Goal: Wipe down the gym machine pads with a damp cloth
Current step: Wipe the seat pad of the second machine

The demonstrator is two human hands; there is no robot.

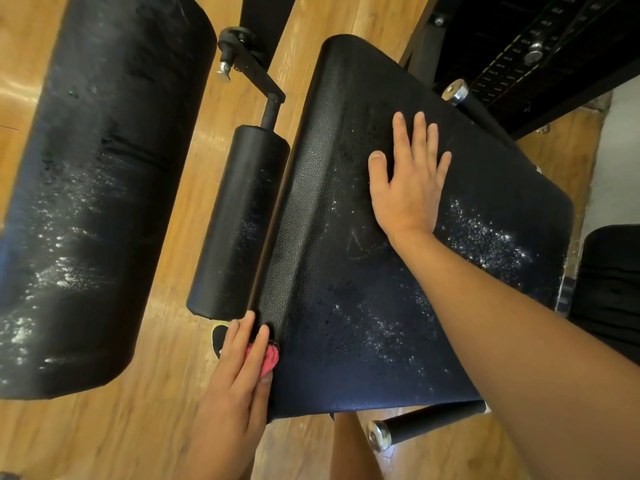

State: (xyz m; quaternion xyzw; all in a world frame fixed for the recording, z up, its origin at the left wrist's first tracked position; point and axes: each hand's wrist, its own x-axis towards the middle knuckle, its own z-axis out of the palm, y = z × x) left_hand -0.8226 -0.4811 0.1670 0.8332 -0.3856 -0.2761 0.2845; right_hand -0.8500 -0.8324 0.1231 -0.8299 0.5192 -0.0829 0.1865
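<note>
A wide black seat pad [346, 271] fills the centre, with white dusty specks across its surface. My right hand [408, 181] lies flat on its upper part, fingers straight and spread. At the pad's lower left edge my left hand [235, 379] holds a pink cloth [268, 356] against the side of the pad, the cloth caught between fingers and thumb and mostly hidden. Just left of the seat pad lies a small black roller pad [239, 220]. A large black roller pad [90, 188] with white streaks takes up the left side.
A black metal arm with a pull pin [242, 60] carries the small roller. Chrome-capped handle bars [381, 434] stick out at the seat's near end and far right. A weight stack [533, 53] stands at the top right, another black pad [609, 282] at the right edge. Wooden floor [138, 438] below.
</note>
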